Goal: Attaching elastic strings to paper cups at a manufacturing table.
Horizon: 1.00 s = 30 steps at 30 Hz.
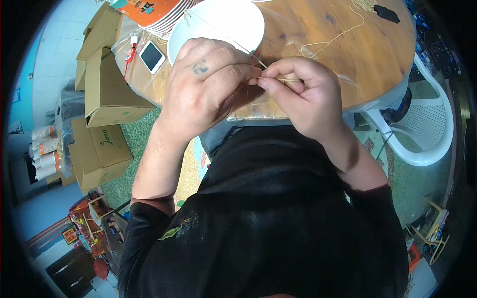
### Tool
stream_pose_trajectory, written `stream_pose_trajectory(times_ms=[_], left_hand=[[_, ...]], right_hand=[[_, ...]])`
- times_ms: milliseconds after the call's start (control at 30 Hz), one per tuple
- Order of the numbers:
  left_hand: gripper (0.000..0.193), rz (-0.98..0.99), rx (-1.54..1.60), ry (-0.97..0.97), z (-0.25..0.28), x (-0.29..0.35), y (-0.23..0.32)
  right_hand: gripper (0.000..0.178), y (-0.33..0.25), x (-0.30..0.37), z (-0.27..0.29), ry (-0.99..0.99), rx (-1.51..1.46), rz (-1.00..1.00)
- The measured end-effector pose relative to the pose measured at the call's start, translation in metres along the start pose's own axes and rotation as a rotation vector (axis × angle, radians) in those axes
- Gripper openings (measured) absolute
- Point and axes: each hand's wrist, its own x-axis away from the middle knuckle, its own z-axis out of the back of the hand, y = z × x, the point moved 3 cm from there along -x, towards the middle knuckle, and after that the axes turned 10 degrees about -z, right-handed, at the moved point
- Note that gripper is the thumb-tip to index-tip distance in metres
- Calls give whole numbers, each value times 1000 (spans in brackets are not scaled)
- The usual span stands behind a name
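Note:
My left hand [203,84], back upward, is closed with its fingertips pinched beside those of my right hand, over the near part of the table. My right hand [313,94] pinches a thin tan cord [291,80] between thumb and forefinger. The cord also runs up from the fingertips toward a white round sheet [233,22], which lies just beyond my left hand. A thin line crosses that sheet to its far left edge. Exactly how the cord passes between the fingertips is hidden.
On the wooden table [308,25] are a stack of orange-printed round pieces [151,12], a white phone [152,57], a loose cord [343,34] and a small black object [386,14]. Cardboard boxes [117,89] stand at left, a white plastic chair [422,156] at right.

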Motion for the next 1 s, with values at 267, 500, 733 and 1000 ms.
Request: stream_pose_trajectory(times_ms=[267,500,733,1000], left_hand=[[21,606,455,-134,11,12,-40],[27,696,518,-461,6,2,-44],[27,693,617,-426,2,4,-48],[27,617,651,-373,1,4,-50]], right_hand=[[13,19,-3,-6,103,27,48],[13,13,-5,-17,177,113,47],[13,15,-5,-19,180,86,-34],[12,14,-6,-22,157,77,-82]])
